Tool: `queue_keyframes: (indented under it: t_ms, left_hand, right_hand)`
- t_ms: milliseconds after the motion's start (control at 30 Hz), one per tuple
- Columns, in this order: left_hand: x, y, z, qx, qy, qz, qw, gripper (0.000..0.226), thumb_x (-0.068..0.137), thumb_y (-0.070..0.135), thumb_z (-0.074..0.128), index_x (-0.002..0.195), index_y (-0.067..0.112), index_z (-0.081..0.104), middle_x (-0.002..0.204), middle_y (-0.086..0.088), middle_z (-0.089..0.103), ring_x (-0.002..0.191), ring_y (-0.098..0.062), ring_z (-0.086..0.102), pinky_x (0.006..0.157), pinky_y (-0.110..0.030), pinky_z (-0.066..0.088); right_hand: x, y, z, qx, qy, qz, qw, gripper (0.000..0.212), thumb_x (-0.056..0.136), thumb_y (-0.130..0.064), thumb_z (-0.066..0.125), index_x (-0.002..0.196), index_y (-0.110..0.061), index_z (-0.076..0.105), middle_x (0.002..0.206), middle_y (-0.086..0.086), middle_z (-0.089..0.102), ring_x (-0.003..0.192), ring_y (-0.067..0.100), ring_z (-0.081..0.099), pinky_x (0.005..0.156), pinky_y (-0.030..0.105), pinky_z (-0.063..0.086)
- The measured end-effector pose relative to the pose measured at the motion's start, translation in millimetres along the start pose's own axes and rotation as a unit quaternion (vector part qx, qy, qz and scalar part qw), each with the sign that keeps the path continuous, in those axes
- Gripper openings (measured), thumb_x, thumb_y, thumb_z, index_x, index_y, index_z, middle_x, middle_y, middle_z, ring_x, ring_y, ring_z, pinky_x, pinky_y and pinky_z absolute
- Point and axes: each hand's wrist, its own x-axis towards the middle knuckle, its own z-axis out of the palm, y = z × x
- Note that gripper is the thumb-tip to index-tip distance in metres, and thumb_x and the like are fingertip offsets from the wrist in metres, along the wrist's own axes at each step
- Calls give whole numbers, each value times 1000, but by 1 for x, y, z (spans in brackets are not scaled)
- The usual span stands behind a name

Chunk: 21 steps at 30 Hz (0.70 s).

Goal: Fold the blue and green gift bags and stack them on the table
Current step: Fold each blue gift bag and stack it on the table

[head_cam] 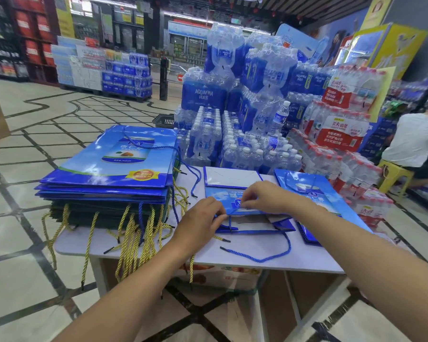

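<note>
**Shop table: both hands pinching at a flat blue bag**

Pale and glossy, the table [158, 253] is standing on a tiled shop floor, with a printed carton [220, 276] sitting underneath it. Near its front edge a loose blue cord [265, 259] is looping across the bare top. Just behind, the left hand [200, 218] is pinching that cord between thumb and fingertip where it is running up to the bag's mouth. The right hand [265, 196] is reaching in from the right, its curled fingers pinching the printed panel of the blue gift bag [220, 196], which is lying flat at the table's middle with its white base flap turned up toward the far edge.

Along the left edge a tall pile is resting: blue bags [114, 164] on top, green bags [97, 214] below, their yellow cords [134, 233] hanging over the front edge. More folded blue bags [314, 191] are lying by the right edge.

Beyond the far edge, shrink-wrapped water bottle packs [232, 144] are rising in heaps. At the far right a person in a white shirt [415, 139] is sitting on a yellow stool [393, 171].
</note>
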Motion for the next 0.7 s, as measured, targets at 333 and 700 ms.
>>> queue_keyframes:
  t_ms: [333, 700]
  left_hand:
    - [-2, 6, -4, 36, -78, 6, 996, 20, 96, 33, 61, 114, 32, 53, 118, 12, 53, 111, -13, 50, 84, -32, 51]
    - [4, 6, -1, 121, -277, -18, 953, 45, 104, 67, 22, 149, 68, 25, 171, 10, 15, 159, -18, 3, 121, -41, 26]
  right_hand:
    - [36, -4, -33, 184, -17, -3, 983, 14, 100, -25, 62, 102, -14, 70, 71, 3, 66, 60, 14, 61, 65, 31, 52]
    - [74, 4, -5, -11, 80, 6, 997, 57, 100, -59, 48, 70, -16, 72, 60, 0, 65, 57, 20, 59, 57, 33, 44]
